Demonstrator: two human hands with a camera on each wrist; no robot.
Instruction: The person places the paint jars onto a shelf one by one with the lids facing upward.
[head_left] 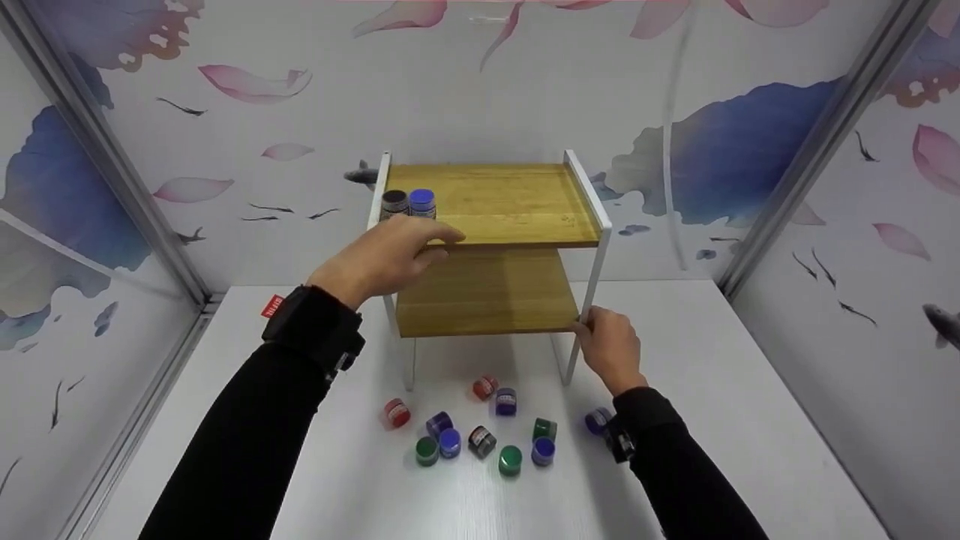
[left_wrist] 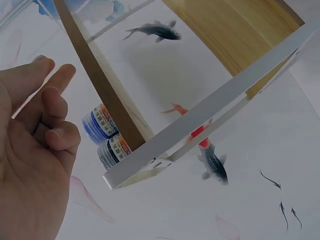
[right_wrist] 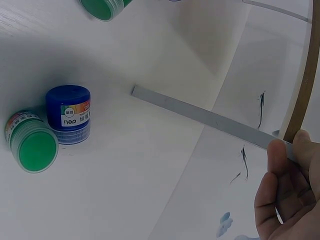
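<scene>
On the upper shelf (head_left: 510, 199), near left: dark-capped jar (head_left: 394, 198) standing beside blue-capped jar (head_left: 422, 197). Just to the near side: left hand (head_left: 386, 253), fingers released, loosely bent. At right: right hand (head_left: 611, 346), fingers pinching white leg (right_wrist: 200, 115) at lower shelf (head_left: 480, 296). On the worktop (head_left: 712, 390): scattered jars (head_left: 482, 442), red, blue, green, black.

I grip the shelf (head_left: 480, 292) by its right leg (head_left: 590, 281), low down; it stands upright on a white tabletop (head_left: 697, 337), wooden boards between white sides. A black jar (head_left: 394, 201) and a blue jar (head_left: 422, 199), labelled, stand side by side at its upper left.
</scene>
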